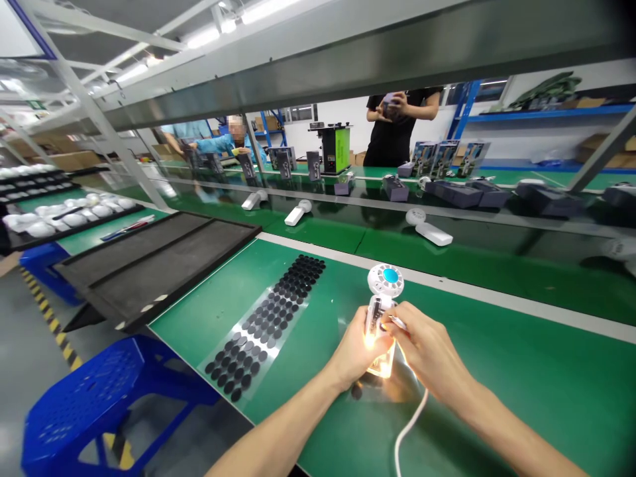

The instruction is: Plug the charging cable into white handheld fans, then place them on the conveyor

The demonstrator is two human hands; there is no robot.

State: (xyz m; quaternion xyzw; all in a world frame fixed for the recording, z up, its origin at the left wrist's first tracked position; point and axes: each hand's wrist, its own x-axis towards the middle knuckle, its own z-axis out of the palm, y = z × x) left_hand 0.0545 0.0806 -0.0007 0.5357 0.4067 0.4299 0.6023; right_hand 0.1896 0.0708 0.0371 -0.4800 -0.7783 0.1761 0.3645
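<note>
A white handheld fan [385,281] with a round head and a bright blue centre stands near the middle of the green bench. Its lower handle glows warm yellow. My left hand [362,348] is closed around the left side of the handle, thumb across its front. At the handle's right side, my right hand [427,344] pinches a small pale end, which looks like the plug of the white cable [411,427]. That cable runs from under my right hand to the bottom of the view. Fingers hide whether the plug sits in the fan.
Left of my hands lies a clear sheet of black round stickers [271,318]. A black tray [169,258] and a blue stool [99,397] are farther left. White fans [433,233] and grey boxes [467,193] lie on the conveyor [348,232]. Co-workers [397,126] are beyond it.
</note>
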